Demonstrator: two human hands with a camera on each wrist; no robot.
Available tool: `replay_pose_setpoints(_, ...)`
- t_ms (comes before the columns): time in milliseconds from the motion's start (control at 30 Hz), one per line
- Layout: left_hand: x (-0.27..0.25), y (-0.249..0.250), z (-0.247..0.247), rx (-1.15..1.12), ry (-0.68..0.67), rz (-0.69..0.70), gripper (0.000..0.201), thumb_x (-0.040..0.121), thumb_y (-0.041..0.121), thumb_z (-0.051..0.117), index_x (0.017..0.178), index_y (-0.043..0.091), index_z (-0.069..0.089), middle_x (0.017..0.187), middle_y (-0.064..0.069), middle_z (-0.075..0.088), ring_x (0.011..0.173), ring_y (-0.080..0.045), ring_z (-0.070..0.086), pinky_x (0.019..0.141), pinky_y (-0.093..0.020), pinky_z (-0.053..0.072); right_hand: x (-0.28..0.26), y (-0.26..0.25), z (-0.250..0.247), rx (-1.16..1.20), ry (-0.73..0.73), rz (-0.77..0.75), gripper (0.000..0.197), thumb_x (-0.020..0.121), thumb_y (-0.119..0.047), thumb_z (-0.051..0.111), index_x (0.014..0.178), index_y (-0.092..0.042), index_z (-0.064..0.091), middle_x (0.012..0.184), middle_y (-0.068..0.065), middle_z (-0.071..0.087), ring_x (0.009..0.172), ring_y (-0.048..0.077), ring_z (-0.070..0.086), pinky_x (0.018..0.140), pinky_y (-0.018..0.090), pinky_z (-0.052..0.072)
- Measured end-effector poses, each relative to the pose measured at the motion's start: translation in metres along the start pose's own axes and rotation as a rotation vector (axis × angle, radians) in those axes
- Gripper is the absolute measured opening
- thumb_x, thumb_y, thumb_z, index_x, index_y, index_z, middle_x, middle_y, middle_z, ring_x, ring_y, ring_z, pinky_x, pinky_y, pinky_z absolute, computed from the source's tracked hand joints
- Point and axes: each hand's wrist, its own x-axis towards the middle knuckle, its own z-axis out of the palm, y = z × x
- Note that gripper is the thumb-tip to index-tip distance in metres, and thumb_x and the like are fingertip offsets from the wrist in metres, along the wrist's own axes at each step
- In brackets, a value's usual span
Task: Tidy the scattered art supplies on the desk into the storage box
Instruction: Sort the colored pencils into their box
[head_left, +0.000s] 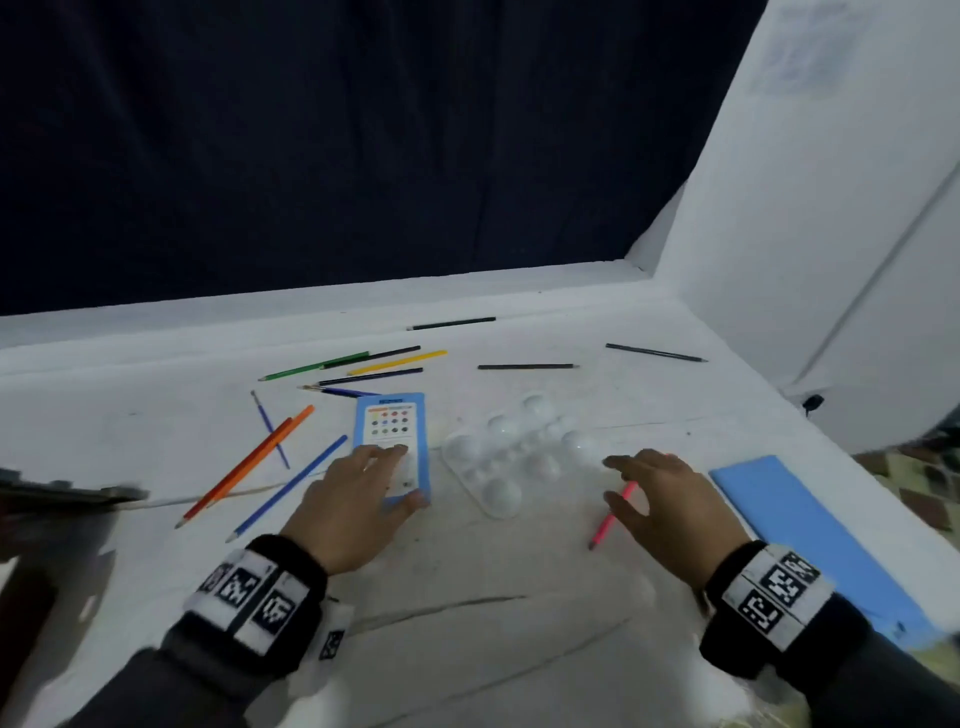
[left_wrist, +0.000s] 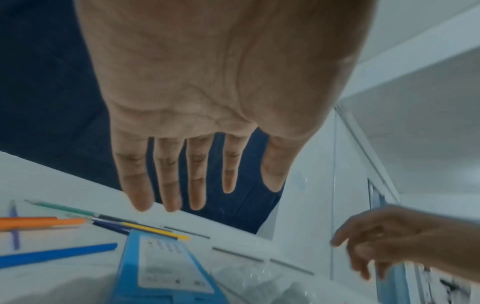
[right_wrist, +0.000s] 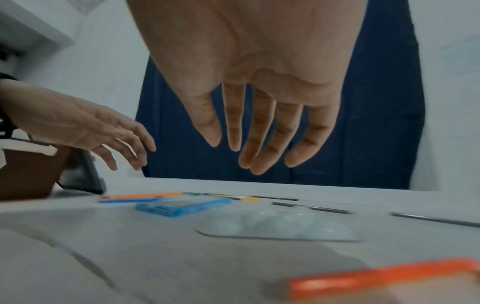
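Note:
Both hands hover open above the white desk and hold nothing. My left hand spreads straight fingers over a blue watercolour set. My right hand hangs over a pink pencil, beside a clear plastic palette. Orange pencils, a blue pencil, and green and yellow pencils lie scattered to the left and behind.
Three dark pencils lie toward the back edge. A flat blue sheet lies at the right edge. A dark object and a brown box-like shape sit at the left. A white wall closes the right side.

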Motion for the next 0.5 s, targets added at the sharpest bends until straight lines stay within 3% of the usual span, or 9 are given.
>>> replay_pose_setpoints(67, 0.023, 0.016, 0.005, 0.137, -0.08, -0.032, 0.077, 0.094, 0.069, 0.033, 0.157, 0.029, 0.014, 0.165, 0.0, 0.012, 0.15, -0.024, 0.014, 0.118, -0.049, 0.025, -0.001, 0.035, -0.005, -0.145, -0.07, 0.095, 0.048, 0.088, -0.04, 0.061, 0.132, -0.021, 0.056, 0.119, 0.002, 0.06, 0.109, 0.029, 0.056, 0.079, 0.041, 0.051)
replay_pose_setpoints(167, 0.043, 0.032, 0.013, 0.261, -0.149, -0.047, 0.08, 0.095, 0.07, 0.027, 0.157, 0.024, 0.009, 0.166, -0.002, 0.006, 0.151, -0.026, 0.009, 0.117, -0.052, 0.024, -0.002, 0.074, -0.011, -0.312, -0.195, 0.241, 0.057, 0.093, -0.047, 0.048, 0.142, -0.02, 0.038, 0.14, 0.003, 0.045, 0.128, 0.027, 0.042, 0.089, 0.039, 0.046)
replay_pose_setpoints(233, 0.051, 0.035, 0.018, 0.266, -0.176, -0.054, 0.078, 0.095, 0.069, 0.029, 0.154, 0.018, 0.019, 0.161, -0.005, 0.018, 0.147, -0.029, 0.019, 0.113, -0.054, 0.031, 0.0, 0.095, -0.01, -0.35, -0.284, 0.335, 0.056, 0.093, -0.048, 0.045, 0.141, -0.021, 0.033, 0.141, 0.004, 0.041, 0.129, 0.027, 0.04, 0.091, 0.04, 0.045)
replay_pose_setpoints(333, 0.055, 0.039, 0.023, 0.255, -0.179, -0.051, 0.068, 0.092, 0.066, 0.035, 0.14, 0.019, 0.037, 0.146, -0.003, 0.036, 0.135, -0.028, 0.034, 0.105, -0.054, 0.039, 0.002, 0.116, -0.002, -0.289, -0.358, 0.417, 0.045, 0.092, -0.036, 0.043, 0.132, -0.017, 0.041, 0.13, 0.005, 0.044, 0.121, 0.03, 0.044, 0.092, 0.044, 0.047)
replay_pose_setpoints(400, 0.052, 0.04, 0.024, 0.272, -0.169, -0.03, 0.062, 0.091, 0.065, 0.041, 0.135, 0.021, 0.04, 0.145, -0.002, 0.037, 0.133, -0.026, 0.036, 0.104, -0.051, 0.042, 0.004, 0.122, 0.003, -0.257, -0.373, 0.379, 0.043, 0.092, -0.029, 0.042, 0.131, -0.013, 0.043, 0.128, 0.005, 0.045, 0.119, 0.03, 0.045, 0.092, 0.044, 0.047)
replay_pose_setpoints(500, 0.042, 0.034, 0.025, 0.252, -0.152, 0.004, 0.064, 0.091, 0.058, 0.052, 0.142, 0.024, 0.036, 0.153, 0.002, 0.034, 0.135, -0.021, 0.037, 0.109, -0.041, 0.041, 0.008, 0.117, 0.004, -0.151, -0.344, 0.286, 0.048, 0.089, -0.026, 0.048, 0.136, -0.014, 0.042, 0.136, 0.001, 0.048, 0.124, 0.024, 0.048, 0.094, 0.036, 0.046)
